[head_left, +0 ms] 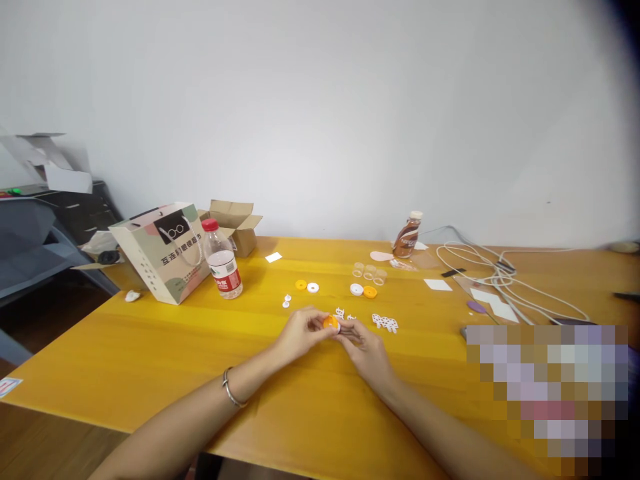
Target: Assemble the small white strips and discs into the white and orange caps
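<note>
Both my hands meet above the yellow table [150, 360] near its middle. My left hand [300, 333], with a bracelet on its wrist, pinches a small orange round cap [330, 323]. My right hand [364, 347] has its fingers closed against the same cap from the right. Small white pieces [385, 323] lie just right of my hands. Further back lie an orange disc [301, 285], a white disc [313, 288], another white and orange pair [363, 291] and three small clear cups [369, 271].
A water bottle with a red cap [223, 260], a paper gift bag [163, 250] and an open cardboard box [235, 223] stand at the left back. A brown drink bottle [407, 235] and white cables [505, 277] lie at the right back.
</note>
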Tool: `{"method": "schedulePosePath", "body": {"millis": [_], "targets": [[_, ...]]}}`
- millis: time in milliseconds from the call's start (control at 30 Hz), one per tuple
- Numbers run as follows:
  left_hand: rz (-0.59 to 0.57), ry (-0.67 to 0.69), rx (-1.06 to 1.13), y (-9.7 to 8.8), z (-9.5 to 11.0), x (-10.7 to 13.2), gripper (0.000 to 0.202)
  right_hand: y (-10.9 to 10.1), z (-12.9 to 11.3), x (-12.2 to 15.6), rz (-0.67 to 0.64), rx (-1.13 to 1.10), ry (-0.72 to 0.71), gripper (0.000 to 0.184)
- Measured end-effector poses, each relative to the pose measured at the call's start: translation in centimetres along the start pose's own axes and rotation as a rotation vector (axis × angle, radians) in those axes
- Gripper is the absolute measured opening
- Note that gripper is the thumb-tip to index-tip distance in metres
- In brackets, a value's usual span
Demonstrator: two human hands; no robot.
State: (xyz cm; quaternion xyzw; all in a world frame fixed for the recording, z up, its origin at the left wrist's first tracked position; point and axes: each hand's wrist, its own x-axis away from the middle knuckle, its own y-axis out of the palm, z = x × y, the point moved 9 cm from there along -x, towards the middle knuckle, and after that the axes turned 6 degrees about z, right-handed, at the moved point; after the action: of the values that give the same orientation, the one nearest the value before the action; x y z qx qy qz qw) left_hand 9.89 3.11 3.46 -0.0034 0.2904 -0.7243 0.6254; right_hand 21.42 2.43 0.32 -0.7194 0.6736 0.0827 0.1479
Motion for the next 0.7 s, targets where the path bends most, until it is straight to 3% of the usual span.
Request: {"method": "schedulePosePath", "body": {"millis": [133, 333, 500, 633, 700], "targets": [[0.014, 0.041, -0.018, -0.1, 0.5, 0.1, 0.028, 0.2, 0.0, -0.1, -0.018, -0.038, 0.022, 0.018], [0.041, 0.114, -0.15, -0.2, 2.0, 0.7, 0.026, 1.0, 0.2, -0.1, -0.113, -0.1, 0.048, 0.039], [0.006, 0.136, -0.224, 0.2, 2.1, 1.0, 0.026, 1.7, 0.5, 0.2, -0.155, -0.135, 0.043, 0.039], [-0.058, 0.135, -0.35, 0.2, 1.7, 1.1, 0.02, 1.4, -0.6, -0.1, -0.268, 0.074, -0.01, 0.045], [-0.151, 0.143, -0.403, 0.5, 1.9, 1.3, 0.019, -0.7, -1.4, -1.1, -0.25, 0.288, -0.058, 0.05]]}}
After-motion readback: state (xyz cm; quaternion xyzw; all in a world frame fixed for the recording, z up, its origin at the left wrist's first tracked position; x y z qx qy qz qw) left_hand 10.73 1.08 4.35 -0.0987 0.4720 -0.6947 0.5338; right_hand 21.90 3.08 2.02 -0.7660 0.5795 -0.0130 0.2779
